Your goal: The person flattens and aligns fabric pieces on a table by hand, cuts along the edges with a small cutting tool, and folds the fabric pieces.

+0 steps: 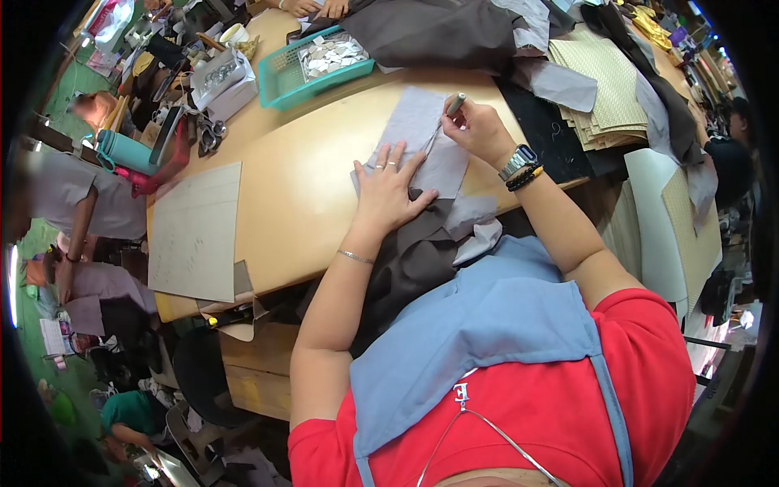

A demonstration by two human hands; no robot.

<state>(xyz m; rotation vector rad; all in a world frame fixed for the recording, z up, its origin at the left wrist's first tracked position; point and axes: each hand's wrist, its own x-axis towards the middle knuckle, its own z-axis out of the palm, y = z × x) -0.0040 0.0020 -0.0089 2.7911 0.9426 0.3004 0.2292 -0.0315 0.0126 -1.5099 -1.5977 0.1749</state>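
Observation:
My left hand (388, 188) lies flat with fingers spread on a light grey piece of cloth (415, 114) on the wooden table (300, 178). My right hand (483, 134) is closed around a pen (457, 103), its upper end pointing up and away from me. The pen's tip is hidden behind my fingers, close to the cloth's edge and just right of my left fingertips. Dark brown cloth (414, 252) hangs over the table's near edge below my left hand, with a crumpled pale piece (480, 242) beside it.
A teal basket (284, 101) holding small white pieces stands at the back, beside a heap of dark cloth (438, 32). Stacked quilted cream sheets (600, 89) lie to the right. A grey board (195, 231) covers the table's left end. Other people sit around.

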